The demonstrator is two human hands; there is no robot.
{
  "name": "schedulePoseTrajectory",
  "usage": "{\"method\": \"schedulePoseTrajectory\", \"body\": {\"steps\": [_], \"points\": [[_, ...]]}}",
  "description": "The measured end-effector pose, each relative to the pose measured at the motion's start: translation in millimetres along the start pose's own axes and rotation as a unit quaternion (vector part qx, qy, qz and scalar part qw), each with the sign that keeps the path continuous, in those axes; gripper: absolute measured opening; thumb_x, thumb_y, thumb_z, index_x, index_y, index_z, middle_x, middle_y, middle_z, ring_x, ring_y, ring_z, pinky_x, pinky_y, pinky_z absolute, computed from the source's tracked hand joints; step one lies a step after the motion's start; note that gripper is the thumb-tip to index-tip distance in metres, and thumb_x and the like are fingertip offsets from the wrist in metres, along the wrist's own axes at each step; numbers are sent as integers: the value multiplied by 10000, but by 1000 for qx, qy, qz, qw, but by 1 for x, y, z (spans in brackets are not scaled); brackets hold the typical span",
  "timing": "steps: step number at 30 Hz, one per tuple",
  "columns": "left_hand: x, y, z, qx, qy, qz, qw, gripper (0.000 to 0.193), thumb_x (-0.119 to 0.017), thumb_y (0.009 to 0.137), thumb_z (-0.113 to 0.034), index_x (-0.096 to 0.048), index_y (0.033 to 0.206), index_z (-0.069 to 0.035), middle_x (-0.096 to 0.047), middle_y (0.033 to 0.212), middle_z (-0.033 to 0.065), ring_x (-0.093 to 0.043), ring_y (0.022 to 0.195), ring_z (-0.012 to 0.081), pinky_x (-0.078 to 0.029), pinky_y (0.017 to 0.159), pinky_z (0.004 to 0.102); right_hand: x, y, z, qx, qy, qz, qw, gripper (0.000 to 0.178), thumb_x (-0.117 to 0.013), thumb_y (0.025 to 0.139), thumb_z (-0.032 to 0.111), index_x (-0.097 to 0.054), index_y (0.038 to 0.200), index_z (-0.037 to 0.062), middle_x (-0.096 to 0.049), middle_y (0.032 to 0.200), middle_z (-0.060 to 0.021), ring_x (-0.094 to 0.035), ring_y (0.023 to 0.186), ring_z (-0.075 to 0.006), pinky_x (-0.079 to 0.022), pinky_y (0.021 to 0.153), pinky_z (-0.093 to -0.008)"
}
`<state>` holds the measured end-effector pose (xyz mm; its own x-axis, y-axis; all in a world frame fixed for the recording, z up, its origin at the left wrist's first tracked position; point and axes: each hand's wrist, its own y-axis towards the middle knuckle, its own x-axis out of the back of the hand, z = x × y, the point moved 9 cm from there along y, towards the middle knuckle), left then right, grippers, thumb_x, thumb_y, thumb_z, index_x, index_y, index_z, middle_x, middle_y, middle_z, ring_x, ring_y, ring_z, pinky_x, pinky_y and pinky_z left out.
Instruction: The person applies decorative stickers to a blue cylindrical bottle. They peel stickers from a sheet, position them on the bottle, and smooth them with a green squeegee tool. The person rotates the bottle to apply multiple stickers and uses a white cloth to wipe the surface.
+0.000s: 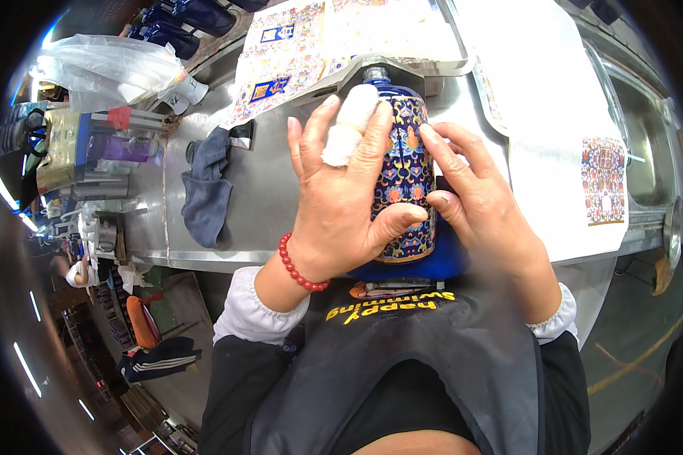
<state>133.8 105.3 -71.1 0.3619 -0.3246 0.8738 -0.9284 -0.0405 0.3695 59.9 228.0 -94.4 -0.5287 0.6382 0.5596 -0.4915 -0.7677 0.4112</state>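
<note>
A dark blue glass bottle (411, 178) with a colourful floral pattern lies in front of me, its clear neck pointing away. My left hand (340, 189) lies along its left side, fingers stretched and spread, the index finger and thumb on the patterned surface. White cloth (350, 125) covers the middle finger of this hand, apparently wrapped round it. At the bottle's right side is my right hand (482, 193), its fingers apart and lightly bent, fingertips at the pattern's edge. A metal bracket (364, 67) stands behind the bottle's shoulder.
Floral-printed sheets (281, 57) lie at the back left of the metal table (265, 182); a white sheet with one print (604, 182) lies right. A grey-blue cloth (206, 189) rests left. Dark blue bottles (197, 15) stand far left, near a clear plastic bag (106, 68). A sink (649, 144) is right.
</note>
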Motion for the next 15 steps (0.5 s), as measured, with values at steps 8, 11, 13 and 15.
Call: {"method": "schedulePoseTrajectory", "body": {"steps": [8, 11, 13, 15], "points": [[-3, 6, -1, 10, 49, 17, 999, 982, -476, 904, -758, -451, 1486, 33, -468, 1486, 228, -273, 1421, 438, -42, 1170, 651, -2, 9, -9, -27, 14, 2, 1000, 645, -731, 872, 122, -491, 1466, 50, -505, 1362, -219, -566, 1161, -392, -484, 986, -437], [-1, 6, 4, 12, 13, 9, 1000, 972, -506, 900, -744, -457, 1479, 36, -471, 1485, 233, -303, 1408, 446, -64, 1163, 659, 2, 10, -8, -16, 15, -5, 1000, 637, -727, 874, 126, -495, 1462, 47, -506, 1357, -222, -563, 1161, -400, -478, 991, -443], [3, 7, 9, 16, -31, -13, 999, 969, -521, 897, -737, -459, 1475, 38, -480, 1477, 233, -325, 1396, 453, -73, 1160, 660, 3, 11, -10, -30, 11, -1, 999, 631, -725, 874, 124, -498, 1457, 42, -507, 1354, -227, -561, 1162, -408, -475, 994, -447], [2, 9, 12, 19, -26, -14, 999, 961, -533, 897, -729, -464, 1469, 39, -495, 1464, 235, -352, 1378, 461, -79, 1158, 662, 5, 14, -12, -39, 12, 2, 999, 626, -724, 874, 124, -500, 1453, 36, -506, 1352, -232, -559, 1160, -416, -473, 995, -451]]}}
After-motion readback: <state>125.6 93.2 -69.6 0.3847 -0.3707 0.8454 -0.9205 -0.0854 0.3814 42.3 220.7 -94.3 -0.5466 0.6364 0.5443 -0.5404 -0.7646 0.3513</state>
